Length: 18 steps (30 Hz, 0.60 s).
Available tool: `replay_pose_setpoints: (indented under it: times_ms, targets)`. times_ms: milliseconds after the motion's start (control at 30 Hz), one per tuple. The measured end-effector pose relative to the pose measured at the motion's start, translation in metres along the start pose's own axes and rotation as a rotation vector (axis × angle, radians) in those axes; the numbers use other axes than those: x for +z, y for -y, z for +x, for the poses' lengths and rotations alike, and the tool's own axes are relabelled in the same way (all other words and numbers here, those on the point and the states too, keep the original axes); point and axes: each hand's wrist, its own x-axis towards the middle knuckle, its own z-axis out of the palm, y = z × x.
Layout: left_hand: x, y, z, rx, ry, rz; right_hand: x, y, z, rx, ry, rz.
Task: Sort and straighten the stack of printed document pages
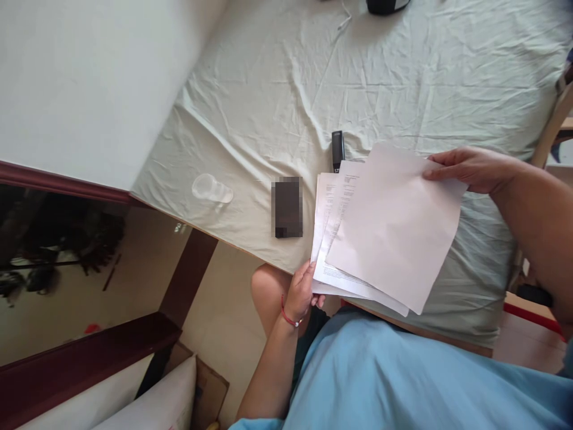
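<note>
My left hand (302,292), a red thread round its wrist, grips the near left corner of a stack of printed sheets (333,239) that lies over the table's front edge. My right hand (468,168) pinches the far right corner of a blank white sheet (394,227), which lies askew on top of the stack. A black stapler (337,149) rests on the cloth just beyond the papers. Left of the stack lies a dark phone (287,207), blurred out.
A pale green wrinkled cloth (277,89) covers the table. A clear plastic cup (211,189) lies on its side near the left corner. A white cable (344,21) and a dark object (385,6) sit at the far edge. A white wall (80,83) stands on the left.
</note>
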Motion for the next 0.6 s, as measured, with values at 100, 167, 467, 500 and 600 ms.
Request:
replay_pose_setpoints:
  times_ms: [100,167,467,500,600]
  targets:
    - [-0.004,0.005,0.002,0.070,0.076,-0.033,0.002,0.000,0.000,0.002,0.030,-0.033]
    - [-0.006,0.007,0.003,0.112,0.121,-0.042,0.005,0.000,0.000,-0.015,0.028,-0.061]
    - [0.002,-0.004,-0.001,0.008,0.042,0.061,0.027,-0.004,0.008,-0.192,0.051,-0.183]
    - [0.002,-0.004,0.000,0.005,0.035,0.068,0.028,-0.004,0.008,-0.236,0.022,-0.255]
    - [0.001,-0.003,0.001,0.001,0.039,0.085,0.027,0.001,0.007,-0.312,-0.178,-0.553]
